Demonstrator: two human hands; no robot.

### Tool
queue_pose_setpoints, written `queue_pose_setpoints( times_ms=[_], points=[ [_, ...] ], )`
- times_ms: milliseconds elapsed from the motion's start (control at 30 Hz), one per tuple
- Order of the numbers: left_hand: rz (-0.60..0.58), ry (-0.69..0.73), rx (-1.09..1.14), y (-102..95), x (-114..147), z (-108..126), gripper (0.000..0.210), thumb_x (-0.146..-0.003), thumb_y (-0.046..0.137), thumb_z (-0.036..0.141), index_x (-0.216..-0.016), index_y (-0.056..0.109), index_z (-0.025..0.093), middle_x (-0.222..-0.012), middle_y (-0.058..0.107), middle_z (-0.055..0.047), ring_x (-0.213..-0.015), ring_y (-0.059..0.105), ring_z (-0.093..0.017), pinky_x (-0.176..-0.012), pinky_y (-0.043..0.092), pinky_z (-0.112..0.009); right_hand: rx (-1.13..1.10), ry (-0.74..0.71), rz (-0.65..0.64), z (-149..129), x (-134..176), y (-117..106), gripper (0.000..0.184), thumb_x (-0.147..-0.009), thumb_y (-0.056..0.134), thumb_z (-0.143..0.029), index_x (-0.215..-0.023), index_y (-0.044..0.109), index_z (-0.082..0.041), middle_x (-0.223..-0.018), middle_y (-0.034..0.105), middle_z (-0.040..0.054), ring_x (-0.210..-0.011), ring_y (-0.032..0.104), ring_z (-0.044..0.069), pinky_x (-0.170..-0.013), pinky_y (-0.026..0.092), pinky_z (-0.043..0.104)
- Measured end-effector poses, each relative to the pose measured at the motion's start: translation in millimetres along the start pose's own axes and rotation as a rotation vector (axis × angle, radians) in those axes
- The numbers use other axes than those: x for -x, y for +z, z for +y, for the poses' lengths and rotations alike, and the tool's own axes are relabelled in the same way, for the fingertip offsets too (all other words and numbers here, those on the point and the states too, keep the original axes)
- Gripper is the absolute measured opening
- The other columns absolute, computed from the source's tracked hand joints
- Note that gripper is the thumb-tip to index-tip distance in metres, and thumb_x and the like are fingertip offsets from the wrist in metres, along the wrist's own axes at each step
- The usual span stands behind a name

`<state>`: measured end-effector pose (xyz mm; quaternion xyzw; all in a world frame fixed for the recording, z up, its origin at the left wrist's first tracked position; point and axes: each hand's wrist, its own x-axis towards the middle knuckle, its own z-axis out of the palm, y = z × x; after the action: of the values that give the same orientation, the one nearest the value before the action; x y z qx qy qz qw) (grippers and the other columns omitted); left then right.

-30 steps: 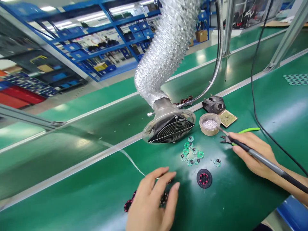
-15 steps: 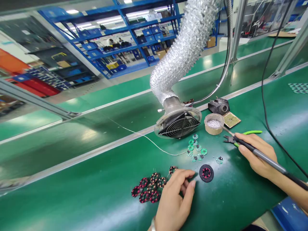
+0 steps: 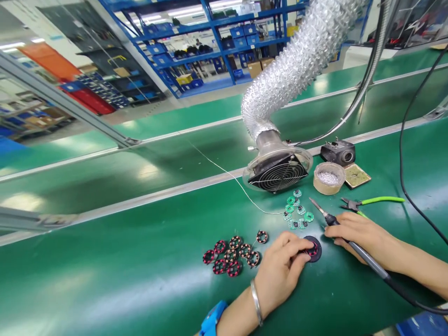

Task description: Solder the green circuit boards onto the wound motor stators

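Note:
My left hand reaches over a round black pad, thumb and index finger closed at the small wound coil on it. The coil is ring-shaped, with pink-red and black segments, and my fingertips partly cover it. A soldering iron lies in the grip of my right hand, its bare metal tip pointing up and left above the bench. Left of my left hand sit several similar wound coils, some red and black, others copper-coloured. Several small green ring-shaped circuit boards lie beyond the pad.
A fume extractor fan hangs from a silver duct behind the boards. Nearby stand a round tub of metallic shavings, a black iron holder and a sponge tray. Green-handled cutters lie behind my right hand. Solder wire curves across the bench.
My left hand has moved right onto the coil on the black pad. My right hand has drawn the iron away from the tub and toward the pad. The view has shifted left.

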<state>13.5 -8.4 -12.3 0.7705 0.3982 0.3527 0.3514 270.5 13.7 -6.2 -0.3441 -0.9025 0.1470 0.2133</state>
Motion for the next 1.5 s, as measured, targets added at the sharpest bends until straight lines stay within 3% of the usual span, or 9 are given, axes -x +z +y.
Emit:
queue_pose_setpoints(
  times_ms=[200, 333, 400, 533, 633, 700, 967, 1200, 1500],
  points=[
    [0.026, 0.142, 0.029, -3.6, -2, -4, 0.02, -0.086, 0.056, 0.005, -0.086, 0.071, 0.019, -0.082, 0.063, -0.004, -0.072, 0.062, -0.012, -0.065, 0.051, -0.02, -0.001, -0.011, 0.031, -2, 0, -3, 0.019, -0.096, 0.047, -0.017, -0.11, 0.058, -0.022, -0.078, 0.055, 0.0032, -0.074, 0.052, 0.017, -0.067, 0.045, 0.028],
    [0.042, 0.119, 0.069, -11.4, -1, 0, 0.019, -0.087, 0.054, 0.006, -0.084, 0.068, 0.019, -0.079, 0.063, -0.004, -0.071, 0.061, -0.013, -0.065, 0.051, -0.021, -0.413, 0.198, 0.256, -16, -6, -3, 0.034, -0.09, 0.057, -0.019, -0.121, 0.045, -0.024, -0.093, 0.063, 0.005, -0.077, 0.061, 0.016, -0.069, 0.054, 0.028],
    [0.054, 0.085, 0.071, -13.4, 0, 3, 0.015, -0.085, 0.055, 0.007, -0.086, 0.065, 0.018, -0.079, 0.063, -0.004, -0.07, 0.059, -0.013, -0.063, 0.051, -0.022, -0.523, 0.212, 0.306, -26, -14, 0, 0.038, -0.087, 0.058, -0.015, -0.122, 0.043, -0.025, -0.096, 0.065, 0.0051, -0.079, 0.063, 0.016, -0.071, 0.055, 0.028],
    [0.023, 0.008, 0.053, -12.1, 3, 4, 0.016, -0.082, 0.057, 0.009, -0.095, 0.062, 0.016, -0.086, 0.06, -0.006, -0.062, 0.055, -0.012, -0.053, 0.048, -0.021, -0.321, -0.046, 0.185, -40, -32, 9, 0.033, -0.086, 0.053, -0.011, -0.118, 0.05, -0.022, -0.087, 0.064, 0.0035, -0.074, 0.058, 0.016, -0.067, 0.049, 0.027],
    [0.022, 0.012, -0.001, -10.3, 3, 2, 0.011, -0.085, 0.056, 0.01, -0.086, 0.063, 0.018, -0.083, 0.061, -0.005, -0.068, 0.057, -0.013, -0.061, 0.049, -0.022, -0.239, -0.162, 0.157, -41, -42, 14, 0.03, -0.087, 0.048, -0.009, -0.115, 0.049, -0.019, -0.082, 0.06, 0.0019, -0.07, 0.052, 0.015, -0.065, 0.043, 0.027],
    [0.028, 0.011, -0.015, -10.2, 2, 1, 0.012, -0.085, 0.056, 0.009, -0.084, 0.063, 0.018, -0.081, 0.062, -0.004, -0.073, 0.058, -0.014, -0.066, 0.049, -0.023, -0.196, -0.181, 0.109, -40, -44, 15, 0.029, -0.089, 0.047, -0.008, -0.116, 0.049, -0.019, -0.085, 0.06, 0.0025, -0.073, 0.05, 0.016, -0.067, 0.04, 0.028],
    [-0.021, -0.052, 0.02, -12.5, 0, 0, 0.011, -0.087, 0.053, 0.011, -0.08, 0.06, 0.017, -0.076, 0.06, -0.003, -0.067, 0.056, -0.013, -0.06, 0.046, -0.022, 0.084, -0.243, 0.039, -40, -43, 15, 0.032, -0.093, 0.046, -0.012, -0.125, 0.051, -0.017, -0.079, 0.055, 0.0038, -0.076, 0.045, 0.019, -0.068, 0.036, 0.032],
    [-0.073, -0.128, 0.043, -12.9, 0, 0, 0.011, -0.088, 0.054, 0.014, -0.087, 0.064, 0.017, -0.079, 0.062, -0.004, -0.069, 0.056, -0.014, -0.062, 0.045, -0.023, -0.121, -0.189, 0.081, -37, -43, 11, 0.034, -0.091, 0.048, -0.009, -0.123, 0.051, -0.018, -0.083, 0.056, 0.0037, -0.075, 0.045, 0.018, -0.066, 0.038, 0.028],
    [-0.096, -0.19, 0.053, -8.1, -4, 2, 0.008, -0.085, 0.057, 0.017, -0.08, 0.064, 0.016, -0.069, 0.056, 0.0, -0.057, 0.049, -0.01, -0.052, 0.039, -0.02, -0.138, -0.193, 0.086, -35, -40, 13, 0.039, -0.091, 0.048, -0.011, -0.129, 0.047, -0.019, -0.088, 0.06, 0.0046, -0.074, 0.047, 0.017, -0.066, 0.041, 0.028]
  ],
)
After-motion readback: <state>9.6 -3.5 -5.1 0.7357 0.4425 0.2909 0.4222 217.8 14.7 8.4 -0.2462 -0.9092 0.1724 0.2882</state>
